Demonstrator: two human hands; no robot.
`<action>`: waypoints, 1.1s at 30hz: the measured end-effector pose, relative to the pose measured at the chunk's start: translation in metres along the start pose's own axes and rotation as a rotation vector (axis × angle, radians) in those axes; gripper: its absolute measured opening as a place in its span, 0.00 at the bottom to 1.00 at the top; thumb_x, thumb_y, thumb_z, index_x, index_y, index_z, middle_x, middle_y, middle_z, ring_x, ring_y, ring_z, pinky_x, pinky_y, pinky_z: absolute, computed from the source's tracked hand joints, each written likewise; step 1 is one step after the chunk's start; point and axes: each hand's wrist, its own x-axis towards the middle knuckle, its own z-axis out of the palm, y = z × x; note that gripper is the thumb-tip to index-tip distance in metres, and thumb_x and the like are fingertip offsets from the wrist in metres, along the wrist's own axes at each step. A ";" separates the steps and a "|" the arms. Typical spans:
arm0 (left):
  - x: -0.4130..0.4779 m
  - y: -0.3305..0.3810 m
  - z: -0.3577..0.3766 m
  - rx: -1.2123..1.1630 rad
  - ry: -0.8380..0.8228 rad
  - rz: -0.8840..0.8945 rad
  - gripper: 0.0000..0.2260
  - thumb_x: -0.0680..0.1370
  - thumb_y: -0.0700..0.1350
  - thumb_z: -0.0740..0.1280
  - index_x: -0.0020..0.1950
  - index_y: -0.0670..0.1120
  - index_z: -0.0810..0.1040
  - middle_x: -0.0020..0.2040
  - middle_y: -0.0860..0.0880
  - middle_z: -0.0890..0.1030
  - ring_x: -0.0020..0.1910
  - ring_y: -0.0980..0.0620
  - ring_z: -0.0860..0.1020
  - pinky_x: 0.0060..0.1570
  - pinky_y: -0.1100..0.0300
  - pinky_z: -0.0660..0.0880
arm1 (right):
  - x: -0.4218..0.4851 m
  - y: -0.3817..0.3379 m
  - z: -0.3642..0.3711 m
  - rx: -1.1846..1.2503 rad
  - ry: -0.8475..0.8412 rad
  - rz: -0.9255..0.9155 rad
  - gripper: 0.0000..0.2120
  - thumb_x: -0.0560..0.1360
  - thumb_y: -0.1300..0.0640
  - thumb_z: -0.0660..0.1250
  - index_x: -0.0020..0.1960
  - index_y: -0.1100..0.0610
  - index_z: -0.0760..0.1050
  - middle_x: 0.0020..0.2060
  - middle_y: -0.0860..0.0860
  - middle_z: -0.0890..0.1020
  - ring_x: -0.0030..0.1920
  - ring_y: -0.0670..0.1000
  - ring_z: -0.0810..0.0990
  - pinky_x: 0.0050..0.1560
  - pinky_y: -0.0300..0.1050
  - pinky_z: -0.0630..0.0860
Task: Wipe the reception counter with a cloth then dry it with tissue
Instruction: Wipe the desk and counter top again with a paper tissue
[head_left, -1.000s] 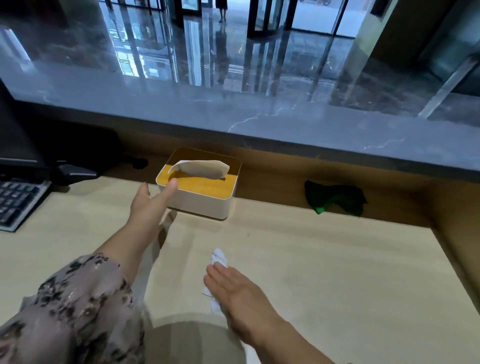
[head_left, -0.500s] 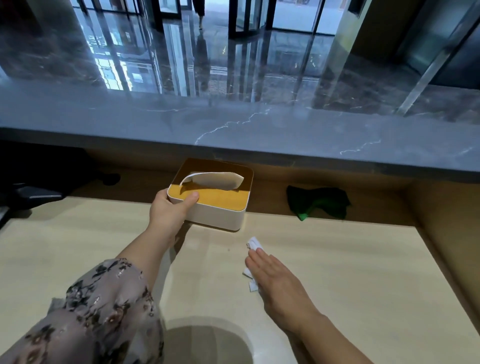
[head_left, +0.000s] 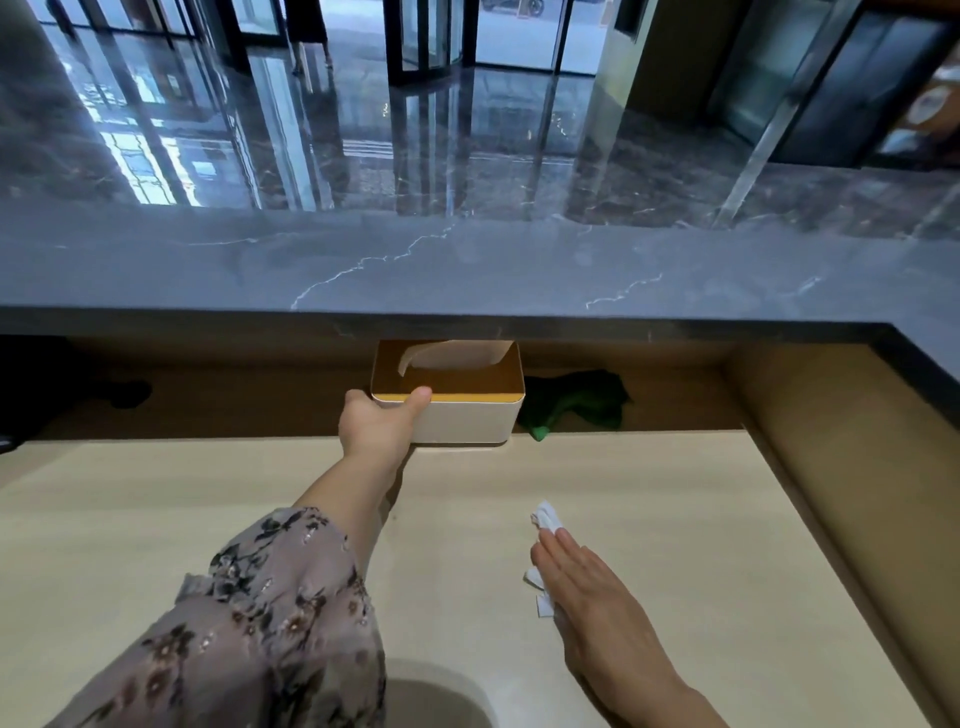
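Gripping the near left corner of the tissue box (head_left: 467, 415), my left hand (head_left: 376, 426) is laying its thumb over the yellow lid's edge while the fingers are wrapping the white side wall. That box is sitting at the far edge of the pale wooden table (head_left: 649, 519), partly tucked under the dark marble ledge (head_left: 467, 270), its long axis running left to right, with a sheet sticking up from the slot.

Nearer to me, my right hand (head_left: 587, 592) is lying flat with fingers together and pointing away, pressing a crumpled white tissue (head_left: 545, 519) against the table; its grip is not curling around anything. Bits of tissue are poking out past the fingertips and on the left side of the palm. A green cloth (head_left: 571, 402) is lying bunched just right of the box.
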 end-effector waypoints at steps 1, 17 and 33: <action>0.000 0.000 0.002 -0.002 -0.020 0.000 0.35 0.73 0.55 0.72 0.73 0.42 0.62 0.66 0.41 0.71 0.65 0.40 0.72 0.60 0.46 0.73 | 0.000 -0.002 0.008 0.016 0.031 0.024 0.28 0.63 0.66 0.72 0.62 0.56 0.74 0.66 0.50 0.76 0.67 0.49 0.72 0.66 0.37 0.64; -0.004 -0.092 -0.131 0.391 -0.013 0.256 0.23 0.80 0.48 0.64 0.74 0.48 0.64 0.72 0.47 0.70 0.70 0.47 0.69 0.66 0.51 0.69 | 0.037 -0.131 0.051 0.104 -0.128 -0.340 0.12 0.73 0.65 0.59 0.54 0.54 0.67 0.57 0.46 0.68 0.61 0.46 0.66 0.58 0.37 0.62; 0.007 -0.125 -0.183 1.071 -0.362 0.247 0.45 0.74 0.58 0.68 0.79 0.45 0.44 0.79 0.48 0.41 0.78 0.52 0.42 0.74 0.55 0.57 | 0.114 -0.166 0.085 0.075 -0.174 -0.289 0.20 0.76 0.65 0.61 0.67 0.59 0.69 0.69 0.52 0.70 0.71 0.52 0.67 0.67 0.46 0.71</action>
